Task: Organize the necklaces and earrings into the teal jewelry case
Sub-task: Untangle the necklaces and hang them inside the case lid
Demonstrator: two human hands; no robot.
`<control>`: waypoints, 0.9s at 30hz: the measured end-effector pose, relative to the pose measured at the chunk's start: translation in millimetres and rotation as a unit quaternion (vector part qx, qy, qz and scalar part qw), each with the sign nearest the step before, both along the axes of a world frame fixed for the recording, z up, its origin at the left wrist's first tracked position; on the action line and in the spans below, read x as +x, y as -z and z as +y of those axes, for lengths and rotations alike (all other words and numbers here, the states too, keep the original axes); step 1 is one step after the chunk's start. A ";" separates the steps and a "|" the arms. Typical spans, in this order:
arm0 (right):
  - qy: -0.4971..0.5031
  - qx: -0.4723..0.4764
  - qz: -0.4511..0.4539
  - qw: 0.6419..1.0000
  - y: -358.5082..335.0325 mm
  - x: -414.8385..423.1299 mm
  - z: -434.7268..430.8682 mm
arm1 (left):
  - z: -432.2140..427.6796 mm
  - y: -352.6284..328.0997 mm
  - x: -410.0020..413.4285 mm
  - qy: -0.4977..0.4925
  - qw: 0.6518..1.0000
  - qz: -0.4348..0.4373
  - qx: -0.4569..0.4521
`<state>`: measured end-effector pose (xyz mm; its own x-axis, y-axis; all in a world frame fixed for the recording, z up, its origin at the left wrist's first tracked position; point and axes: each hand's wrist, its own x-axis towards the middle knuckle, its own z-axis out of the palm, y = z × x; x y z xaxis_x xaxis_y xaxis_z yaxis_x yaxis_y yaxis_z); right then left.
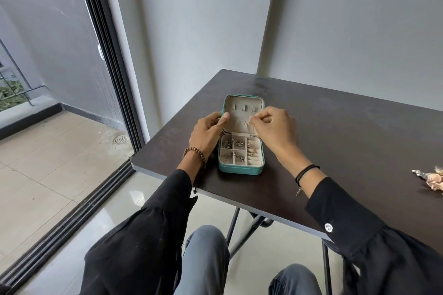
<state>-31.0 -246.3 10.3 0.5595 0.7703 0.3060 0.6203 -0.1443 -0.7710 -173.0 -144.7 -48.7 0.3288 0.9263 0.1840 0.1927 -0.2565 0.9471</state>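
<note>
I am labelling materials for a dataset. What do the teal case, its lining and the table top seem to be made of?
Teal case: probably faux leather, smooth with a soft sheen on its outer wall. Lining: beige velvety fabric, matte, gathered into a pocket. Table top: dark laminate or veneer, dull sheen, pale edge; which one, I cannot tell.
</note>
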 end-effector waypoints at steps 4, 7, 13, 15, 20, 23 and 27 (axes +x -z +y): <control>-0.012 0.058 0.017 0.998 -5.8 2.7 5.6 | -0.9 -0.1 -1.0 -0.003 1.000 -0.003 0.003; -0.020 0.076 0.063 0.995 -11.0 3.2 8.3 | -2.0 -1.2 -1.7 -0.003 1.000 -0.009 0.004; -0.058 0.113 0.161 0.979 -22.8 3.8 3.7 | -5.4 -4.3 -3.6 -0.005 1.000 -0.019 0.004; -0.079 0.115 0.186 0.973 -26.1 3.7 -1.3 | -8.2 -6.4 -4.0 -0.014 1.000 -0.020 0.007; -0.110 0.099 0.204 0.968 -38.9 3.8 -18.0 | -19.8 -16.2 -6.3 -0.052 0.999 -0.007 0.008; -0.127 0.101 0.215 0.963 -50.8 4.7 -31.6 | -35.4 -26.5 -7.5 -0.117 0.992 -0.007 0.049; -0.149 0.099 0.223 0.958 -61.8 5.2 -48.0 | -53.4 -50.7 -1.4 -0.084 0.991 -0.080 0.059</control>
<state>-25.7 -294.3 72.1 0.4328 0.8676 0.2449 0.2131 0.1655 -0.9629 -174.4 -198.0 2.0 0.1286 0.9345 0.3319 0.0912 -0.3444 0.9344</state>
